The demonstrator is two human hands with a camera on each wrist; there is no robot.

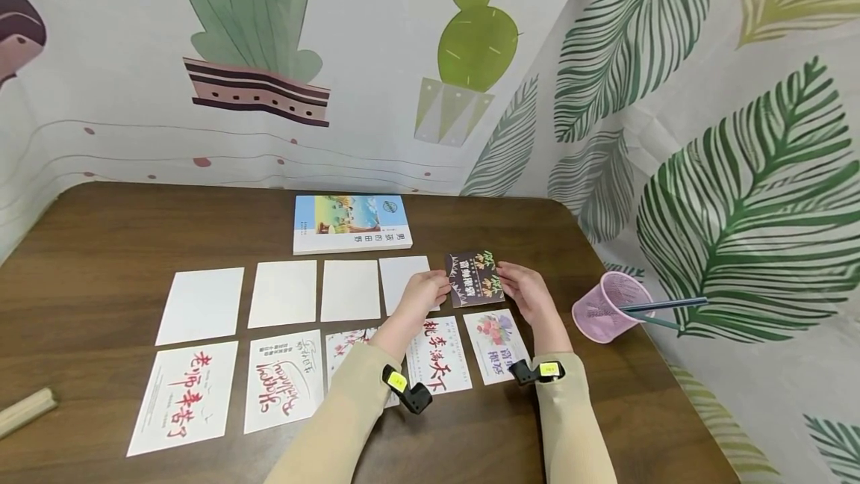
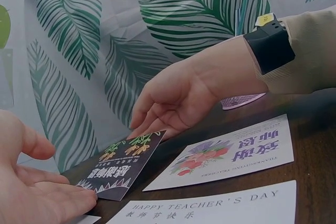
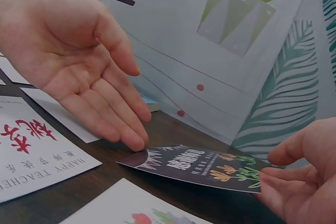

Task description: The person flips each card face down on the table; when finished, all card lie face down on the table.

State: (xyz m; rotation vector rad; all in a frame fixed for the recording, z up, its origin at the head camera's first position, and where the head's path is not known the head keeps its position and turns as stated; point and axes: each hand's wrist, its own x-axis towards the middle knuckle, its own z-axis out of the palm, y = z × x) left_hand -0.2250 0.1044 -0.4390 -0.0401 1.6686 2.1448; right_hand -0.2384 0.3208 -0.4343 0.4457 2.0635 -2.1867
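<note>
A dark card with white lettering and orange and green plant drawings lies between both hands at the right end of the back row. My left hand is at its left edge, fingers extended and thumb held apart, as the right wrist view shows. At the opposite edge, fingertips of my right hand touch the card; its thumb stays off the surface. In the right wrist view the card looks slightly bowed. Just in front lies a white card with flowers, beside a card with red lettering.
Several blank white cards form the back row, with printed cards in front. Behind them lies a book. A pink mesh cup with pens tips at the table's right edge. A wooden stick is far left.
</note>
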